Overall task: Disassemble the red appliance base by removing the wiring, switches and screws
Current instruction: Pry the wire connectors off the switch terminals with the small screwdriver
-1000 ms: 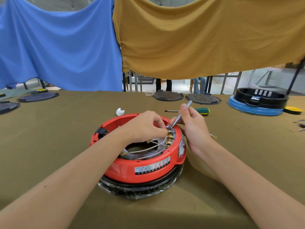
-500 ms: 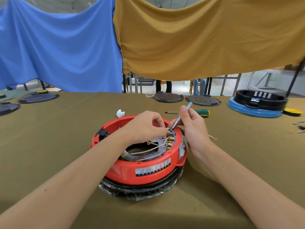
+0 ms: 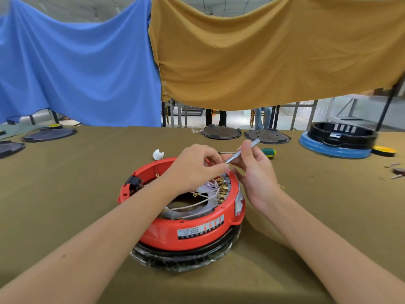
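The red appliance base (image 3: 175,229) lies upside down on the olive table, resting on a black ring. Inside it run white wires (image 3: 192,206) to a row of brass terminals (image 3: 223,190) at its right inner rim. A black switch (image 3: 134,183) sits in its left rim. My left hand (image 3: 195,167) hovers over the far right rim with fingers curled, pinching something small that I cannot make out. My right hand (image 3: 254,170) pinches a thin grey tool (image 3: 242,151), whose tip points down-left toward my left fingertips.
A green-handled screwdriver (image 3: 266,152) and a white plastic piece (image 3: 157,154) lie behind the base. Two dark round plates (image 3: 221,132) sit further back. A black part on a blue ring (image 3: 335,141) stands at the far right, with small loose parts (image 3: 396,172) near the right edge.
Both hands have risen from the terminal row. The grey tool's tip has lifted out of the base and now sits above the rim.
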{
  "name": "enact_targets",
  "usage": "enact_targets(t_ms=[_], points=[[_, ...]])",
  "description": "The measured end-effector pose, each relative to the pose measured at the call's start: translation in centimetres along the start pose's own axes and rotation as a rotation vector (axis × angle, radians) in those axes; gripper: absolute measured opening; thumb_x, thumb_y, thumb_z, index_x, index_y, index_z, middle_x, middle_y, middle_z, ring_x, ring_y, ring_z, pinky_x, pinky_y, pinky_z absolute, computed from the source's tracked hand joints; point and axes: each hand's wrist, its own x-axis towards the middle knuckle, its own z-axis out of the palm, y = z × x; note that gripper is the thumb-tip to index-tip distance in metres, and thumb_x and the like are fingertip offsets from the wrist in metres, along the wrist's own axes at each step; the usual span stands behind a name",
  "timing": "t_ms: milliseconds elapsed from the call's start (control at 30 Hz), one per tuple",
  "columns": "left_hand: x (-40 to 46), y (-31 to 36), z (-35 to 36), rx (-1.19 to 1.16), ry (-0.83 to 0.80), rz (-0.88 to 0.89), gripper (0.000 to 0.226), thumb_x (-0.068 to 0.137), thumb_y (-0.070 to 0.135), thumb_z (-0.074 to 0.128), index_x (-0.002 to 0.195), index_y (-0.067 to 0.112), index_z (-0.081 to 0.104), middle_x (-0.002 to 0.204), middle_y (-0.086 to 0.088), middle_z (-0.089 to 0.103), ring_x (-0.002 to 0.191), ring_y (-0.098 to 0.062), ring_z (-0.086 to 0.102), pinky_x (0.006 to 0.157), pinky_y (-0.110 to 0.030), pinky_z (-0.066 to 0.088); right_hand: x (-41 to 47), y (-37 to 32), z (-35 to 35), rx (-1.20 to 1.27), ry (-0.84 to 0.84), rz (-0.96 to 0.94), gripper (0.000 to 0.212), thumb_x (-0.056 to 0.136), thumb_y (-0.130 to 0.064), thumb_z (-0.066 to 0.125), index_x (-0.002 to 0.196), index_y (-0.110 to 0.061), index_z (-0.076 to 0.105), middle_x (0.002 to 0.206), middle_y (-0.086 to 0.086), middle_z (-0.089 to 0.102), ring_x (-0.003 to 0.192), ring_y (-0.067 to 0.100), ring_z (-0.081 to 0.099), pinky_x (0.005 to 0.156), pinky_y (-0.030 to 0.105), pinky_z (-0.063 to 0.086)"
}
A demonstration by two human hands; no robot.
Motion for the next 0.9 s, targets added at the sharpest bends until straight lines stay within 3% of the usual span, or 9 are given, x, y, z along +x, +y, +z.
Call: enact_targets(t_ms=[200, 300, 467, 533, 600, 667, 733, 833, 900], points=[[-0.1, -0.6, -0.5, -0.013, 0.085, -0.016, 0.009, 0.088, 0.026, 0.071, 0.081, 0.021, 0.075, 0.079, 0.009, 0.065, 0.067, -0.002, 0.055, 0.066, -0.019, 0.046, 0.6, -0.5, -0.4, -0.187, -0.049, -0.016, 0.023, 0.09, -0.039, 0.067, 0.094, -0.017, 0.064, 0.096, 0.004, 0.076, 0.081, 0.011, 0.068, 0.067, 0.022, 0.054], [-0.2, -0.8, -0.9, -0.039, 0.114, -0.045, 0.008, 0.086, 0.027, 0.073, 0.081, 0.022, 0.076, 0.08, 0.006, 0.068, 0.07, -0.008, 0.06, 0.069, -0.026, 0.05, 1.1, -1.5, -1.1, -0.18, -0.195, -0.006, 0.019, 0.08, -0.027, 0.075, 0.086, -0.012, 0.064, 0.083, 0.004, 0.071, 0.073, 0.014, 0.062, 0.068, 0.025, 0.054], [-0.5, -0.8, -1.4, 0.033, 0.085, -0.076, 0.014, 0.083, 0.041, 0.074, 0.083, 0.026, 0.074, 0.077, 0.012, 0.07, 0.065, 0.004, 0.06, 0.061, -0.013, 0.044, 1.2, -2.4, -1.5, -0.132, -0.302, 0.038, 0.013, 0.075, -0.013, 0.076, 0.084, -0.004, 0.073, 0.079, 0.011, 0.07, 0.069, 0.015, 0.065, 0.071, 0.024, 0.058], [-0.6, -1.2, -2.3, 0.181, 0.077, -0.065, 0.02, 0.086, 0.045, 0.069, 0.096, 0.028, 0.066, 0.097, 0.012, 0.064, 0.085, 0.002, 0.059, 0.073, -0.013, 0.043, 1.3, -2.3, -1.6, -0.023, -0.241, 0.105, 0.011, 0.077, -0.011, 0.074, 0.084, -0.002, 0.074, 0.082, 0.01, 0.071, 0.071, 0.014, 0.068, 0.069, 0.02, 0.057], [-1.0, -2.1, -3.4, 0.468, -0.014, -0.132, 0.036, 0.092, 0.045, 0.058, 0.125, 0.032, 0.052, 0.127, 0.003, 0.048, 0.12, -0.015, 0.046, 0.098, -0.034, 0.041, 1.4, -2.2, -1.6, 0.081, -0.207, 0.188, 0.011, 0.084, -0.01, 0.07, 0.085, 0.0, 0.074, 0.085, 0.01, 0.072, 0.075, 0.015, 0.071, 0.067, 0.018, 0.058], [-1.8, -3.4, -4.7, 0.712, -0.143, -0.271, 0.048, 0.099, 0.039, 0.046, 0.144, 0.041, 0.032, 0.145, 0.003, 0.03, 0.134, -0.024, 0.03, 0.107, -0.047, 0.032, 1.3, -2.1, -1.5, 0.142, -0.205, 0.246, 0.014, 0.09, -0.006, 0.065, 0.086, 0.003, 0.074, 0.086, 0.011, 0.072, 0.079, 0.017, 0.072, 0.066, 0.018, 0.058], [-2.8, -4.8, -5.8, 0.739, -0.26, -0.354, 0.054, 0.101, 0.024, 0.039, 0.15, 0.043, 0.026, 0.139, -0.002, 0.037, 0.128, -0.028, 0.039, 0.104, -0.043, 0.038, 1.1, -2.1, -1.3, 0.139, -0.203, 0.254, 0.01, 0.088, -0.001, 0.065, 0.093, 0.004, 0.072, 0.086, 0.012, 0.073, 0.08, 0.018, 0.073, 0.067, 0.018, 0.058], [-3.8, -5.6, -7.2, 0.74, -0.296, -0.4, 0.067, 0.095, 0.007, 0.037, 0.147, 0.049, 0.03, 0.103, 0.003, 0.042, 0.114, -0.026, 0.052, 0.091, -0.038, 0.045, 1.0, -2.1, -1.1, 0.112, -0.173, 0.209, 0.023, 0.073, -0.003, 0.072, 0.095, -0.001, 0.066, 0.082, 0.01, 0.073, 0.076, 0.015, 0.073, 0.066, 0.017, 0.057], [-3.9, -5.6, -7.9, 0.786, -0.258, -0.423, 0.068, 0.092, 0.008, 0.039, 0.145, 0.05, 0.034, 0.111, 0.002, 0.048, 0.118, -0.026, 0.052, 0.094, -0.04, 0.047, 1.0, -2.0, -1.1, 0.116, -0.15, 0.191, 0.027, 0.07, -0.001, 0.073, 0.095, -0.004, 0.062, 0.081, 0.01, 0.073, 0.072, 0.015, 0.071, 0.065, 0.017, 0.056]])
